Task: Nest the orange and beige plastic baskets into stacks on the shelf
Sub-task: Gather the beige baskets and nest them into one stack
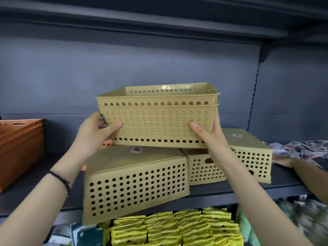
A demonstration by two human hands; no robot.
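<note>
Two beige perforated baskets (157,118), one nested inside the other, are held upright in the air above the shelf (230,190). My left hand (96,130) grips their left end and my right hand (211,135) grips their right end. Below them a beige basket (134,181) lies upside down, tilted and overhanging the shelf's front edge. Two more upside-down beige baskets (248,157) sit to its right. A stack of orange baskets (19,150) stands upright at the far left. A bit of another orange basket (107,143) shows behind my left hand.
Another person's arm (298,167) reaches in from the right, over printed packets (298,148) on the shelf. Yellow packets (175,228) fill the shelf below. A dark shelf board (159,20) runs overhead.
</note>
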